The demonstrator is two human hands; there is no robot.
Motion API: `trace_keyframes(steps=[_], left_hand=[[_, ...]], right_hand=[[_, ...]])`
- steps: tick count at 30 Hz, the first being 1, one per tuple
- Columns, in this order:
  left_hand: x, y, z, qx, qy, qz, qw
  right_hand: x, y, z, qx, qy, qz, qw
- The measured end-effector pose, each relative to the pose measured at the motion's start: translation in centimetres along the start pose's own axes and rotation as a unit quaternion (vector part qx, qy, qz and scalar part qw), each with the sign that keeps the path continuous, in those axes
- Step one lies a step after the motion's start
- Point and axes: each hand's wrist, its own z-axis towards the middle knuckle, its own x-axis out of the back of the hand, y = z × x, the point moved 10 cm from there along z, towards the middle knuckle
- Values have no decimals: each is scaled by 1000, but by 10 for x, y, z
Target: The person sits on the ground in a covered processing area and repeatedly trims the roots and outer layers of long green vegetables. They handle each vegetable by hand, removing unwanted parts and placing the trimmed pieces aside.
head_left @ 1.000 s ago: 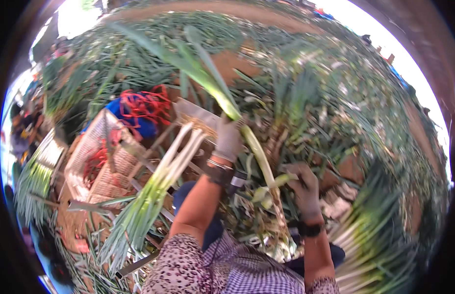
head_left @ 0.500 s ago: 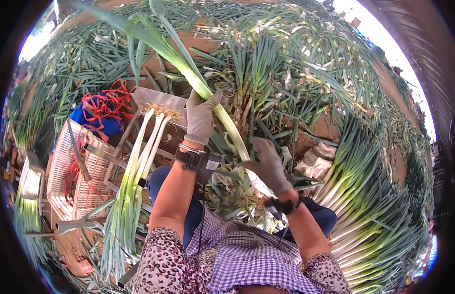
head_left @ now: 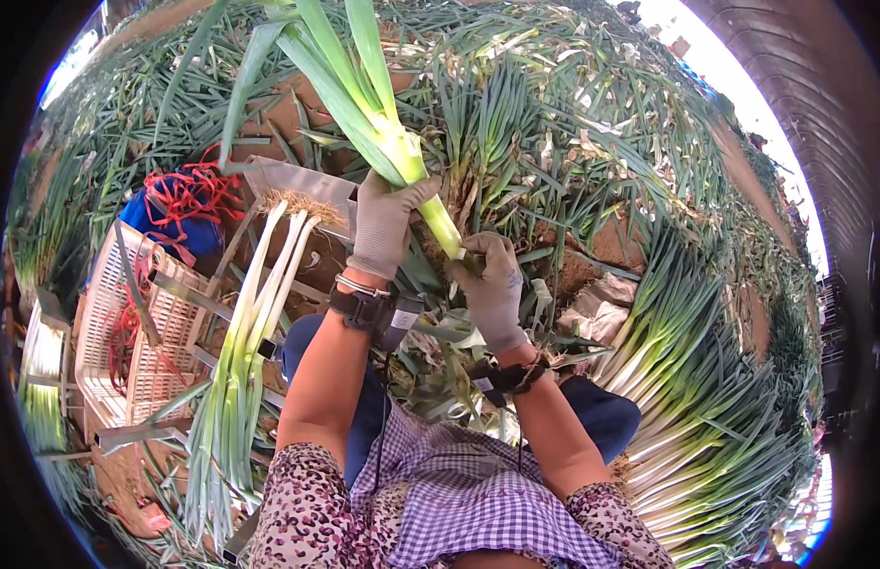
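My left hand (head_left: 383, 223), in a grey work glove, is wrapped round the stalk of a large green onion (head_left: 412, 161). Its broad green leaves fan out upward and away from me, some drooping to the left. Just below that grip, my right hand (head_left: 490, 284), gloved too, pinches the pale lower stalk with thumb and fingers. The root end is hidden behind this hand. At my left, several long green onions (head_left: 250, 322) lie together on a metal rack, white stalks and roots pointing away.
A metal tray (head_left: 302, 185) stands beyond those roots. Further left are a cream plastic crate (head_left: 127, 332) and red straps (head_left: 198, 194) over something blue. A big row of green onions (head_left: 696, 408) lies at my right, near a crumpled tan sack (head_left: 601, 308). Leaf litter (head_left: 592, 123) covers the ground ahead.
My right hand has moved up and left and closed on the lower stalk. The onion now stands more upright, its leaves swung to the right. My left hand keeps its hold.
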Motion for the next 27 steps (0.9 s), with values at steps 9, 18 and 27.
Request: trace_keyframes(steps=[9,18,27], left_hand=[[24,25,-2,-16,68,-32,997],[27,23,-3,-33,68,-45,996],[28,-15,8,76,58,-119,988]], right_hand=[[17,46,-41,-298,11,462,835],[12,32,-113,-115,-349,-14,930],[10,13,-68,-176,-324,149,918]])
